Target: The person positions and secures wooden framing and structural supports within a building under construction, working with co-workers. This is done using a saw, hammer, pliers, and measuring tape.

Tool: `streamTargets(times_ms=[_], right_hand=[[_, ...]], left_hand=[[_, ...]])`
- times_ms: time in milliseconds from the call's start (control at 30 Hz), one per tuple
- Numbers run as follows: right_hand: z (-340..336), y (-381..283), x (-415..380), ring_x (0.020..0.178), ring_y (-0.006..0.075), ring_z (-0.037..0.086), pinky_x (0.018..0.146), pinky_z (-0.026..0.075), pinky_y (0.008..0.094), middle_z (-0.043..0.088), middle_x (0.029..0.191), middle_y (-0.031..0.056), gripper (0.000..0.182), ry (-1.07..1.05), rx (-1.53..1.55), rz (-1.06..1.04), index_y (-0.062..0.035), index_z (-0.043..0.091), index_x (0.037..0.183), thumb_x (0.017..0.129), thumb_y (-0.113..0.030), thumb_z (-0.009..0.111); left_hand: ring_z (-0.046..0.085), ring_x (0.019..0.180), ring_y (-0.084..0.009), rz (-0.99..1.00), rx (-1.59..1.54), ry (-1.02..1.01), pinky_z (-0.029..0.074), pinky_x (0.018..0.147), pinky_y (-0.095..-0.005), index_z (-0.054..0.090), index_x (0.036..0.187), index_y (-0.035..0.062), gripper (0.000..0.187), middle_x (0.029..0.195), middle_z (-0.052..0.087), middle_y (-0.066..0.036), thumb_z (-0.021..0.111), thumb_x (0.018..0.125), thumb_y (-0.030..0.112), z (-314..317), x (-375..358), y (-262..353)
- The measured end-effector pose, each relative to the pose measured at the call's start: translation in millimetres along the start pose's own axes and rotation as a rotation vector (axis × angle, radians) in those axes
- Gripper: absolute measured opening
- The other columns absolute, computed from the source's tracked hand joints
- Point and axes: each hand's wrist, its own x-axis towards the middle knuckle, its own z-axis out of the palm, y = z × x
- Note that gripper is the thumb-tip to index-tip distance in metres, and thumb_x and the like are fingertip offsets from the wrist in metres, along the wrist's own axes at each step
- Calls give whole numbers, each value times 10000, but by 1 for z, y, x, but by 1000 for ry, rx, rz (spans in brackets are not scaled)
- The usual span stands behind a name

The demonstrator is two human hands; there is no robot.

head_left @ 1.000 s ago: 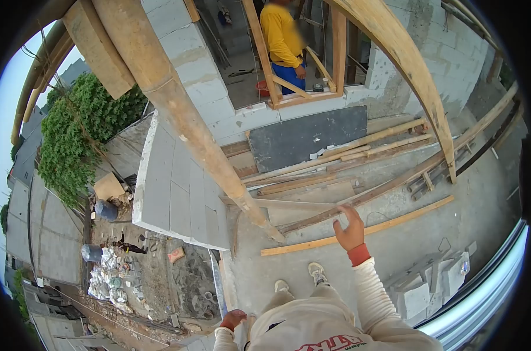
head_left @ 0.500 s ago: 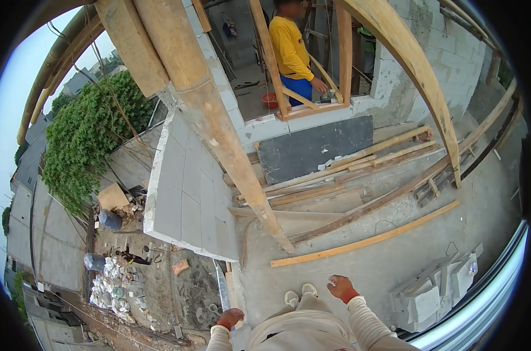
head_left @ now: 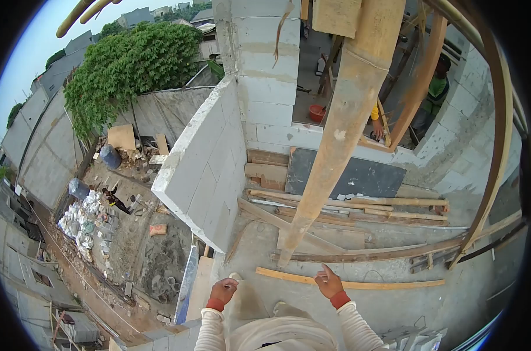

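My left hand (head_left: 223, 291), in a red cuff, is in the air beside the narrow edge next to the low block wall. Its fingers are curled in, with nothing visible in them. My right hand (head_left: 330, 282) is above the concrete floor near a long yellowish wooden batten (head_left: 347, 283), apart from it as far as I can tell. The index finger points forward and the hand holds nothing. My light shoe (head_left: 235, 276) shows between the hands, one foot ahead of the other. A thick bamboo pole (head_left: 330, 152) slants down to the floor in front of me.
The low block wall (head_left: 204, 169) borders a drop on my left to a yard with white sacks (head_left: 81, 225) and a person (head_left: 116, 200). Ahead are a dark board (head_left: 365, 175) and timber lengths (head_left: 394, 215). Beyond the window opening, a yellow sleeve (head_left: 375, 110) and a person in green (head_left: 436, 88) show.
My view has turned left and I have stepped forward. The pole now stands more to the right, and the block wall is nearer. Both hands have risen; my right index finger has straightened.
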Motion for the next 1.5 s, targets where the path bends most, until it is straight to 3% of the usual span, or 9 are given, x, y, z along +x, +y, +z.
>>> streamTargets(times_ms=[500, 667, 767, 867, 967, 1067, 1267, 1300, 1500], right_hand=[[73, -66, 119, 912, 221, 718, 760, 602, 344, 667, 1206, 162, 765, 198, 111, 52, 7, 480, 1367, 754, -200, 889], [104, -56, 131, 791, 184, 713, 632, 596, 324, 712, 1076, 113, 658, 146, 231, 340, -5, 587, 1268, 724, -191, 909], [129, -56, 127, 587, 153, 543, 538, 457, 347, 626, 687, 15, 375, 421, 42, 353, -30, 654, 675, 856, -335, 774], [145, -24, 131, 590, 118, 490, 507, 402, 335, 615, 684, 8, 518, 545, -41, 390, 0, 643, 627, 725, -443, 893], [160, 5, 128, 621, 202, 580, 587, 464, 384, 665, 683, 46, 502, 537, -13, 463, -29, 686, 649, 776, -491, 836], [136, -29, 126, 780, 173, 702, 590, 581, 312, 710, 1070, 95, 677, 416, 343, 550, -11, 581, 1292, 721, -176, 904], [136, -73, 128, 805, 121, 656, 571, 532, 266, 697, 1073, 45, 815, 488, 301, 383, -71, 473, 1461, 758, -165, 875], [125, -125, 131, 1017, 175, 643, 916, 523, 335, 688, 1113, 68, 621, 483, 448, 449, -10, 555, 1302, 782, -155, 861], [148, -123, 124, 819, 202, 677, 661, 585, 349, 684, 1032, 93, 609, 497, 622, 955, -41, 538, 1293, 794, -166, 865]], left_hand=[[728, 752, -171, 330, -224, 420, 579, 718, -291, 705, 957, -5, 128, 906, 739, -91, 676, 833, -19, -145, 107, 174], [618, 1160, -297, 547, 14, 458, 487, 1000, -421, 697, 1064, 51, 215, 1139, 703, -122, 683, 852, 76, -261, 160, 270], [586, 1204, -343, 580, 183, 528, 462, 1042, -440, 684, 1145, 39, 303, 1199, 679, -148, 691, 845, 82, -306, 202, 293], [542, 1256, -382, 596, 511, 563, 433, 1077, -479, 620, 1328, 58, 515, 1368, 584, -172, 730, 836, 166, -328, 244, 286], [509, 1290, -401, 484, 646, 453, 419, 1097, -473, 559, 1415, 83, 636, 1442, 509, -215, 752, 825, 220, -327, 266, 276], [448, 1328, -460, 573, 552, 301, 388, 1114, -514, 497, 1476, 100, 734, 1480, 427, -286, 767, 815, 267, -317, 288, 230], [378, 1375, -507, 427, 521, 216, 349, 1118, -548, 479, 1463, 67, 775, 1535, 317, -305, 794, 757, 126, -312, 283, 256], [374, 1377, -508, 424, 535, 200, 347, 1121, -546, 477, 1465, 67, 767, 1535, 316, -305, 786, 764, 116, -313, 280, 254], [361, 1385, -511, 465, 557, 209, 341, 1131, -538, 461, 1475, 61, 749, 1537, 307, -306, 757, 787, 77, -309, 286, 250]])
